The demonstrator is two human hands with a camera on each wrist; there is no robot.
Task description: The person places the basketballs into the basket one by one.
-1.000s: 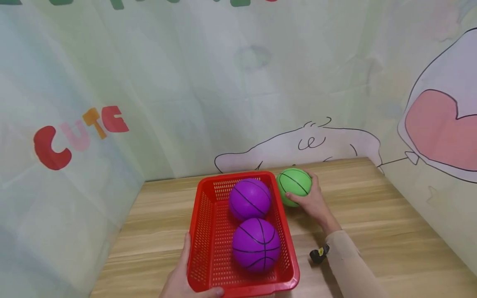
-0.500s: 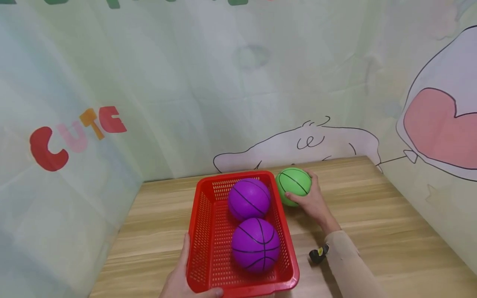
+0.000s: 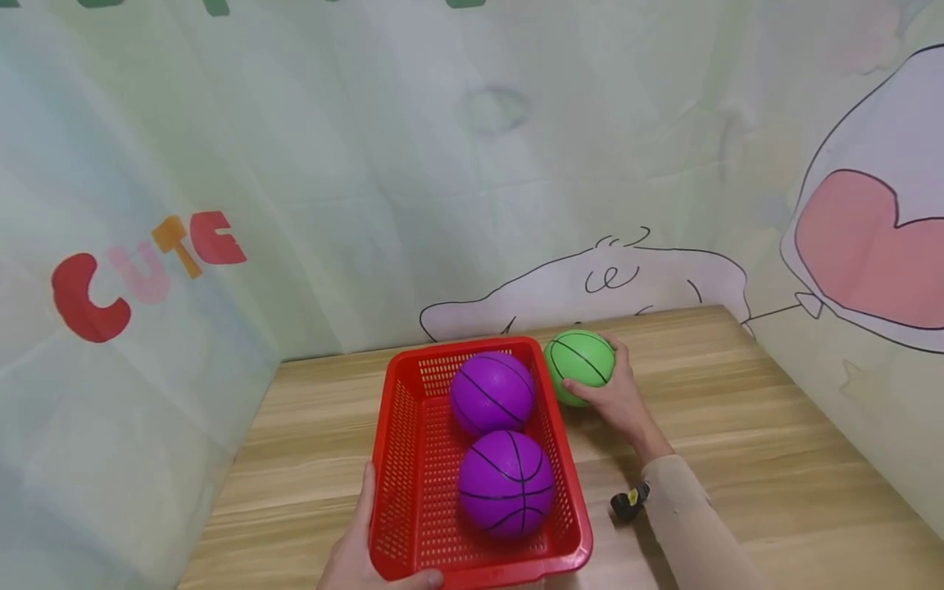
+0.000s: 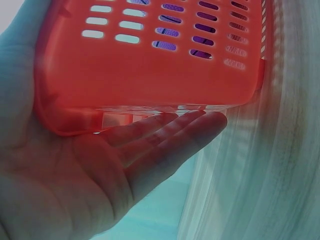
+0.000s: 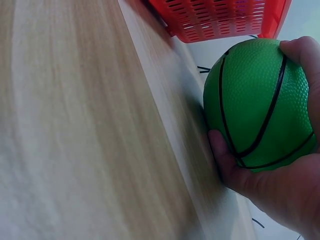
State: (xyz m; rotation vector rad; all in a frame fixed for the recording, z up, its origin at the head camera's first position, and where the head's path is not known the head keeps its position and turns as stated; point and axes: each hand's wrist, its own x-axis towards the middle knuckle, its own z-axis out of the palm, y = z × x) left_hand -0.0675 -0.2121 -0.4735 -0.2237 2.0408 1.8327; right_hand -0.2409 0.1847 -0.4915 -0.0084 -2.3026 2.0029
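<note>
A red plastic basket with perforated walls holds two purple balls with black basketball lines, the far one and the near one. At the near left corner of the basket, my left hand has its thumb by the near rim. In the left wrist view, the straight fingers lie along the basket's outer wall. My right hand grips a smaller green ball just outside the far right side of the basket. Thumb and fingers spread around this ball in the right wrist view, close over the table.
A wood-grain table carries the basket. Pale printed cloth with cartoon drawings and letters walls off the back and both sides. A small black object sits by the right sleeve.
Both hands, the basket and the balls keep their places. The head view shifts very slightly.
</note>
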